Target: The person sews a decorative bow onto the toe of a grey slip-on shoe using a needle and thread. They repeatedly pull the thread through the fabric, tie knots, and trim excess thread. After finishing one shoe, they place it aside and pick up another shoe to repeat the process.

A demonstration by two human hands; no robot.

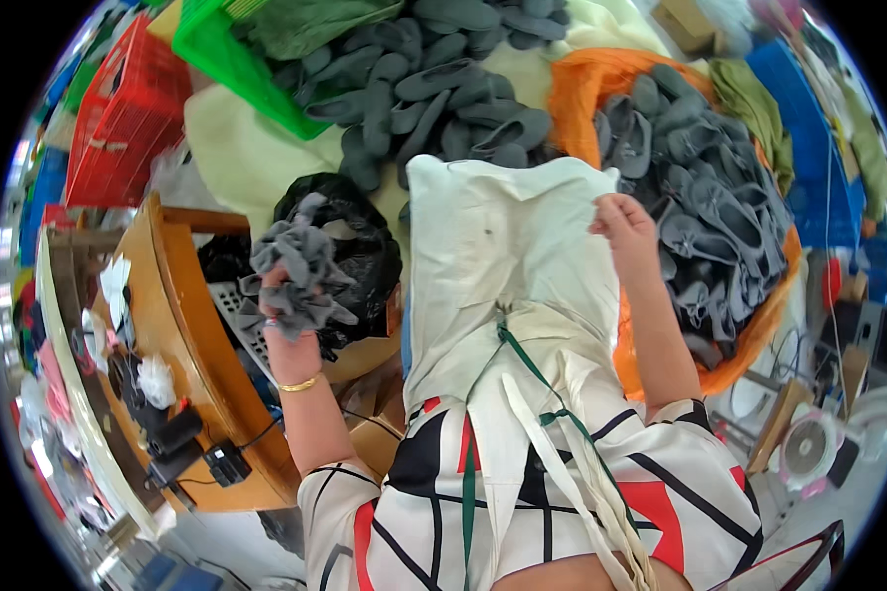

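Observation:
A bunch of grey fabric scraps (306,266) fills my left hand (278,295), whose fingers are mostly hidden by the cloth. The scraps are over the opening of a black plastic bag (365,246), beside a wooden desk. A white apron (503,236) is spread across my lap, with a small dark mark on it. My right hand (624,219) is closed in a pinch at the apron's upper right corner, its fingertips on the edge. Close to that hand, an orange sack (577,94) stands full of grey shoes (724,207).
More grey shoes (443,84) lie heaped on pale cloth ahead, partly in a green crate (237,69). A red crate (133,113) stands far left. The wooden desk (182,325) flanks my left arm. Blue crates (798,128) and a small fan (808,448) are at the right.

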